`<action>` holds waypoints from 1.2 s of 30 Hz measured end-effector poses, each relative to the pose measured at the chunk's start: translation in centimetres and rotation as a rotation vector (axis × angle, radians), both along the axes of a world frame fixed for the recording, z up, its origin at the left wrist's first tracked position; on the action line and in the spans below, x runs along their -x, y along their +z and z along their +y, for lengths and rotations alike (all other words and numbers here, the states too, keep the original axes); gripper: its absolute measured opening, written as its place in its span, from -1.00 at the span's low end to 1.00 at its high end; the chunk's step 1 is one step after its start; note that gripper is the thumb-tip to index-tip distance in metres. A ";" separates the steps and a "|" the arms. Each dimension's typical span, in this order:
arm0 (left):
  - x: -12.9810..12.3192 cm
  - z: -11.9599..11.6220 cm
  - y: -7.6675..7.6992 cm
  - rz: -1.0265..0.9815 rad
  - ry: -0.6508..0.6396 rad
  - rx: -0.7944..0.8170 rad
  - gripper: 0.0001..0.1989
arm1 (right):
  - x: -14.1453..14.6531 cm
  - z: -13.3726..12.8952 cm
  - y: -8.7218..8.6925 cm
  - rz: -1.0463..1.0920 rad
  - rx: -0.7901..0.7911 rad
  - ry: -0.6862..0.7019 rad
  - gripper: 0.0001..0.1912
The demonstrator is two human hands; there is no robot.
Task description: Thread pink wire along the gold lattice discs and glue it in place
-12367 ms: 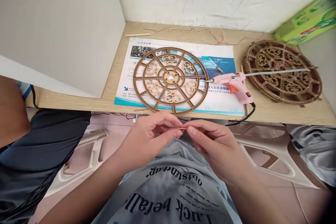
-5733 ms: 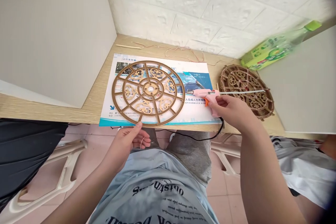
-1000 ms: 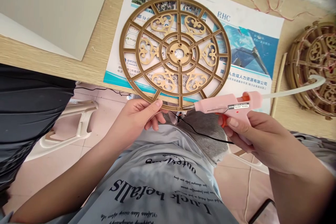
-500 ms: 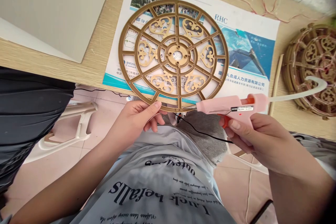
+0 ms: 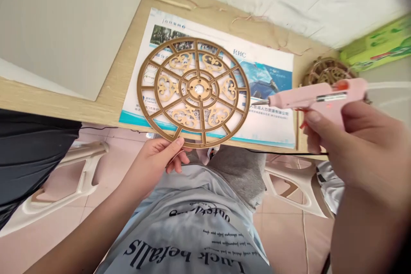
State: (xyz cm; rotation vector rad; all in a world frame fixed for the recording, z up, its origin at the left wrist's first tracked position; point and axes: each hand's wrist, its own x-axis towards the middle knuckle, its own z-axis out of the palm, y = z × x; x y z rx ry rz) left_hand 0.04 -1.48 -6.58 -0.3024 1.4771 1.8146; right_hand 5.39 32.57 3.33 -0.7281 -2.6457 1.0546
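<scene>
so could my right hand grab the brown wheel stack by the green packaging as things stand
Probably not: the right hand is taken up by the pink glue gun, which overlaps the wheel stack in view. The stack looks near enough otherwise.

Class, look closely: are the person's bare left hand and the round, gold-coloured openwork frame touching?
Touching. The head view shows the bare left hand with its thumb lying on the near rim of the round, gold-coloured openwork frame.
</scene>
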 end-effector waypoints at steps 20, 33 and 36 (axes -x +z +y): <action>-0.4 -1.5 -0.3 -0.026 0.131 0.082 -0.36 | 4.7 6.1 -2.8 -0.239 -0.214 0.433 -0.36; -0.5 -1.2 0.0 -0.018 0.131 0.075 -0.40 | 4.3 6.7 -3.5 -0.196 -0.251 0.493 -0.46; -0.5 -1.3 0.0 -0.018 0.120 0.075 -0.41 | 4.0 6.6 -4.1 -0.128 -0.304 0.491 -0.57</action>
